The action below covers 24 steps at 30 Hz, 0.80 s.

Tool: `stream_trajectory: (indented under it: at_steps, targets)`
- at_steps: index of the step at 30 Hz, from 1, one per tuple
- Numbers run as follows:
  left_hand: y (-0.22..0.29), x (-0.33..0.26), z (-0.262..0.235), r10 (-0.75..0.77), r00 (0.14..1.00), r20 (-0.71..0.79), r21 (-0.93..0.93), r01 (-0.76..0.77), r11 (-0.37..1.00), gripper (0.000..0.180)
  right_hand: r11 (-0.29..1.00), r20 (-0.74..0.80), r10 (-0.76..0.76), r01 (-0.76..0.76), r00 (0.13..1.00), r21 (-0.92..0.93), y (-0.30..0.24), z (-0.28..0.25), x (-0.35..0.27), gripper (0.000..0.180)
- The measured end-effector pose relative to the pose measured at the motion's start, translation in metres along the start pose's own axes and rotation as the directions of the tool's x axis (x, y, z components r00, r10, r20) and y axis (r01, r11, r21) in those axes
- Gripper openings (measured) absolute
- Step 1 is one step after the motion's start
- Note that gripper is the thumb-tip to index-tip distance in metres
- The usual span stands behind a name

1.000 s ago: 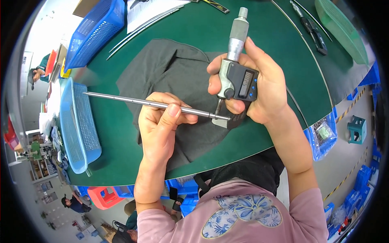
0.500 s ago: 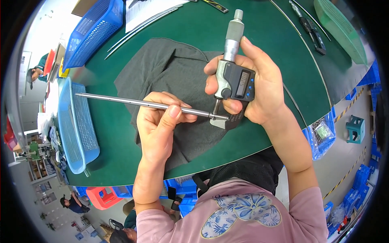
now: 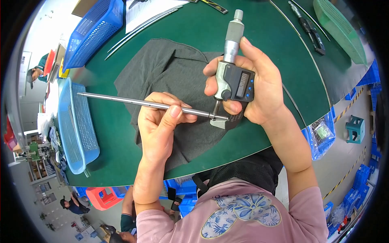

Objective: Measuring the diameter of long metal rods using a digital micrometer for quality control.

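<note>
Between thumb and fingers, my left hand [image 3: 160,123] pinches a thin metal rod [image 3: 129,101] with a tapered far-left tip. My right hand [image 3: 261,81] is wrapped round a digital micrometer [image 3: 240,81] with a small screen and blue buttons, its knurled thimble pointing up and away. The rod's right end lies in the micrometer's jaw gap, between the spindle and the anvil; whether both faces touch it I cannot tell. Beneath both hands a dark grey cloth [image 3: 162,69] is spread on the green tabletop [image 3: 109,162].
A light-blue basket [image 3: 77,129] stands at the left, a darker blue basket [image 3: 93,32] beyond it. Several thin rods [image 3: 142,32] lie beside white paper [image 3: 142,16]. At the far right are another micrometer [image 3: 310,30] and a green basket [image 3: 340,30]. Other people are at the lower left.
My hands, the rod and the micrometer have hardly moved. At the lower left, another person's arm has come into view beside the red stool.
</note>
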<state>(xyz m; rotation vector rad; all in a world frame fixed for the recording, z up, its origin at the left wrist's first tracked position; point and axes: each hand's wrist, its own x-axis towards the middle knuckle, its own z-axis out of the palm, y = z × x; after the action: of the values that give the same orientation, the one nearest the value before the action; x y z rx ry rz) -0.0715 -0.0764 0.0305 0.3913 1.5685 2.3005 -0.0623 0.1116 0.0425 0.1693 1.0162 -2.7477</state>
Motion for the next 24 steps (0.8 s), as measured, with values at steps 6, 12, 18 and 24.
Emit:
stream_trajectory:
  at_steps: [6, 12, 18, 24]
  targets:
    - [-0.0010, 0.0009, -0.0005, -0.007, 1.000, 0.009, 0.009, 0.007, 1.000, 0.012, 0.994, -0.028, -0.041, 0.038, 0.999, -0.099, 0.0012, 0.0000, 0.0013, 0.057]
    - [-0.0001, 0.0004, 0.0014, -0.006, 1.000, 0.003, 0.031, 0.006, 1.000, 0.011, 0.992, -0.036, -0.015, 0.010, 0.999, -0.125, -0.0005, 0.0020, -0.0002, 0.057]
    - [0.0001, -0.0001, 0.0002, -0.015, 1.000, -0.026, 0.045, 0.016, 0.999, 0.011, 0.995, -0.001, -0.023, 0.022, 1.000, -0.101, 0.0017, 0.0015, 0.0012, 0.059]
    - [0.0012, 0.0015, -0.0008, -0.023, 1.000, -0.002, -0.021, 0.023, 1.000, 0.011, 1.000, 0.001, -0.014, 0.014, 1.000, -0.012, 0.0000, 0.0015, 0.0003, 0.060]
